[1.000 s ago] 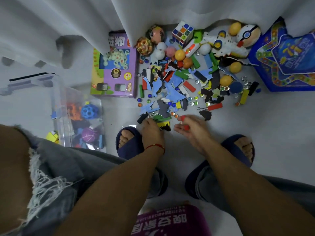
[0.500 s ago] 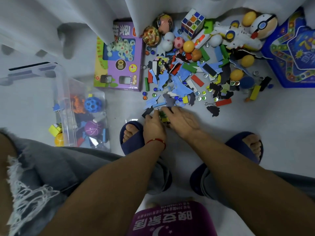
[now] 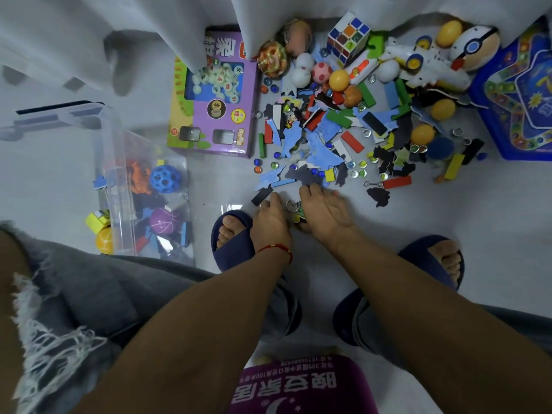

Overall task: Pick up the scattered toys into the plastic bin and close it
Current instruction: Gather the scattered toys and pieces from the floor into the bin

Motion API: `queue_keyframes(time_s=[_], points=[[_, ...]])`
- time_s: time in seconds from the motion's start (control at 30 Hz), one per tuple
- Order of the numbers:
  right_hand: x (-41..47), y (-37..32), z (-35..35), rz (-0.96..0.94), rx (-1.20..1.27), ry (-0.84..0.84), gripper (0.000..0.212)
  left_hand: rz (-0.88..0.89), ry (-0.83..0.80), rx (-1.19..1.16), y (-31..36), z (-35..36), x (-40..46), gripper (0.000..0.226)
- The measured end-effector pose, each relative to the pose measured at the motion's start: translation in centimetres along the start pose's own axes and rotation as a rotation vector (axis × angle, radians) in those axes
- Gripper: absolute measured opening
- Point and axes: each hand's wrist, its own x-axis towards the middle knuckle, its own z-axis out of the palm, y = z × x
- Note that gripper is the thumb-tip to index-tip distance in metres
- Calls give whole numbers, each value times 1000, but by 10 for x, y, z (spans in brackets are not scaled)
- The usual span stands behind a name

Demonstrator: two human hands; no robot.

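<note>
Fingers of left hand [image 3: 270, 224] and right hand [image 3: 324, 215] curl around small green and yellow toy pieces [image 3: 297, 215] on the grey floor [image 3: 448, 210], right of the clear plastic bin [image 3: 119, 162].

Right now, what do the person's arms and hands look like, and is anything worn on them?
Both forearms are bare, with no sleeves in view. The left hand has a thin red string bracelet with a small gold bead around its wrist. The right hand and its wrist carry nothing: no glove, ring or watch shows on either.
</note>
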Motion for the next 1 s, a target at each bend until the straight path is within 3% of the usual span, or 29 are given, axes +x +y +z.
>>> queue_keyframes(time_s=[0.13, 0.33, 0.6, 0.77, 0.93, 1.0], points=[[-6, 1, 8, 1, 30, 36, 54, 13, -25, -24, -1, -3, 2, 40], [-24, 0, 30, 17, 107, 90, 24, 33, -22, 56, -3, -2, 3, 24], [-37, 17, 33, -30, 176, 127, 24, 1, 41, -25, 4, -3, 8, 28], [-40, 30, 30, 196, 509, 133, 23, 72, 23, 48, 1, 3, 9, 32], [-54, 54, 20, 478, 1097, 202, 18, 95, -16, 151, 0, 5, 15, 23], [-60, 60, 12, 599, 1488, 148, 13, 141, -35, 189, 0, 5, 14, 24]])
